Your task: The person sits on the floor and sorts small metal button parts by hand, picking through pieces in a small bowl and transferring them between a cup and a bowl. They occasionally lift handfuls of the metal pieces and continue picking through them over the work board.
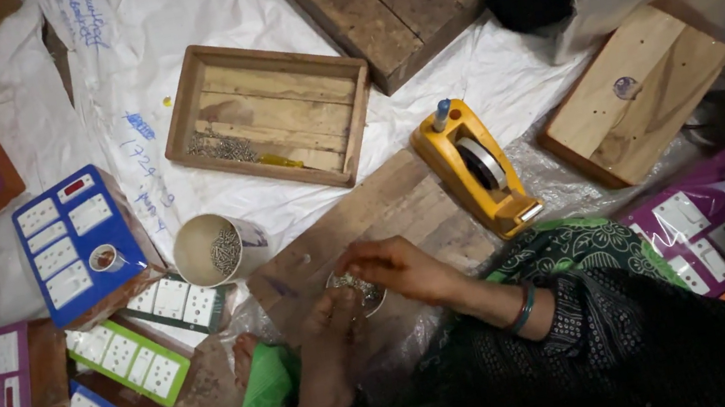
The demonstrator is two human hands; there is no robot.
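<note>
Fingers [363, 262] of both hands bent over small metal dish [359, 289].

Floor under a white sheet [157, 32]

Wooden tray [269, 116] mid-sheet; yellow tape dispenser [474, 165] right of it; switch boards [80, 246] along the left edge.

Blue box [80, 243] left; purple packages [715, 228] right.

You worked over rough, matt wood: the plank [403, 211] and the tray [269, 111] with its small shiny metal screws [221, 147]. The tape dispenser [475, 170] was glossy yellow plastic. The sheet [157, 32] was crinkled white plastic, and your sleeve [598, 321] was soft patterned cloth.
</note>
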